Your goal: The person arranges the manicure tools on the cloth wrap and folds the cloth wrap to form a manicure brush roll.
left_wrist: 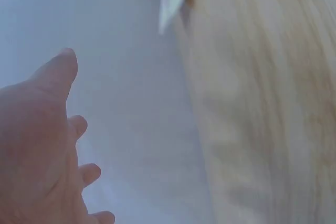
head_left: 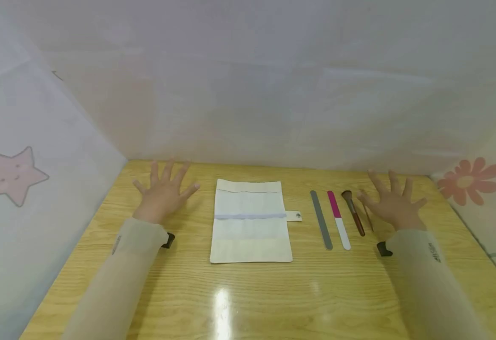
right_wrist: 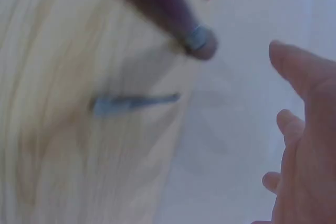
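Fingers spread wide, my left hand (head_left: 160, 198) is held over the table, left of a white cloth case (head_left: 248, 243), and holds nothing. The case lies unfolded, with a band across its middle and a snap strap on its right. My right hand (head_left: 397, 205), also spread and holding nothing, is nearest a thin slim tool (head_left: 369, 216), partly behind its thumb in the head view. Left of that tool lie a makeup brush (head_left: 354, 215), a pink and white nail file (head_left: 339, 220) and a grey nail file (head_left: 321, 220). The right wrist view shows the brush (right_wrist: 157, 3) blurred.
The wooden table (head_left: 273, 293) has a glossy patch of reflected light near the front. White cloth walls (head_left: 248, 104) enclose its back and sides, with a pink star (head_left: 12, 174) on the left and a red flower (head_left: 469, 182) on the right.
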Motion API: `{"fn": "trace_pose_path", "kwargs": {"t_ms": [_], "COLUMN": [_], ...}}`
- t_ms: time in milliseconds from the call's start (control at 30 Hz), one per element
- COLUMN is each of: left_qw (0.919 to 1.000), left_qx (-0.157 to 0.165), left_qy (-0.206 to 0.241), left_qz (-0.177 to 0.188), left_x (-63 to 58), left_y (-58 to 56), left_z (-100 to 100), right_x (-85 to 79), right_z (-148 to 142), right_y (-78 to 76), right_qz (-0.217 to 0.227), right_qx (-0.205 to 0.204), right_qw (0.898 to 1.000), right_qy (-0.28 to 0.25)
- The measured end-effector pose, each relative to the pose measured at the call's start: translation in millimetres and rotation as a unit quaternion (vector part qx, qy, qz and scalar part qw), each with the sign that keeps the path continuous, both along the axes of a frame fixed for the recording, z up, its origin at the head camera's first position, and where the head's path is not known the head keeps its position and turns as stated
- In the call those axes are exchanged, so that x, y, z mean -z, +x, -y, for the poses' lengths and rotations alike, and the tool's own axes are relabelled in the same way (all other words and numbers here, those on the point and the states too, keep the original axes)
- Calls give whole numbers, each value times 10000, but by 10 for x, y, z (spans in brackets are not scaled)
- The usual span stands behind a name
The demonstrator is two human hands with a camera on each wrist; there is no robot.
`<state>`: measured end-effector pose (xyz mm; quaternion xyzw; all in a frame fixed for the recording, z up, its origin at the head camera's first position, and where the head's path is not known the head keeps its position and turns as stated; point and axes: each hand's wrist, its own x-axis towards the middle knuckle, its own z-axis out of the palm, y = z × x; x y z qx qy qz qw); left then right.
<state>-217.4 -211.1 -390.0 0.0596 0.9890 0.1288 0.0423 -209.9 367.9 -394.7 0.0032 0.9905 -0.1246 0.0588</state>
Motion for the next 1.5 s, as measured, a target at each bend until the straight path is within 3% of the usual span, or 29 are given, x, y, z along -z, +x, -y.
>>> {"fn": "trace_pose_path", "kwargs": {"t_ms": [167,300,467,567,667,800,1000,1267,1500], "left_qw": [9969,9831,9576,9504,9469,9480,9479,9413,9472], "left_qx": [151,345,463,415,294,343,320,298,498], "left_qy": [586,1614,2788,3076,3185,3040,2891,3030,2921], "left_qz": [-501,-790,-557,-200,329,873,1300,1458,1226], "left_x": [-96,-100,-40,25,88,128,147,198,270], "left_y": [108,179,260,301,336,370,396,413,399], "left_z": [-77,-172,-284,-315,-329,-341,-328,-340,-396], "right_x": [-23,-14,38,73,104,143,154,163,168], "right_z": [81,114,170,197,216,198,139,141,168], "right_y": [44,62,49,52,82,148,178,177,187], "right_qz": [-233,-354,-398,-243,-26,199,507,338,312], "right_qx": [49,205,528,713,1022,1335,1287,1193,1291], "right_qw": [9984,9932,9858,9835,9787,9737,9735,9774,9742], "right_qy": [-519,-1093,-1543,-1643,-1780,-1837,-1823,-1712,-1826]}}
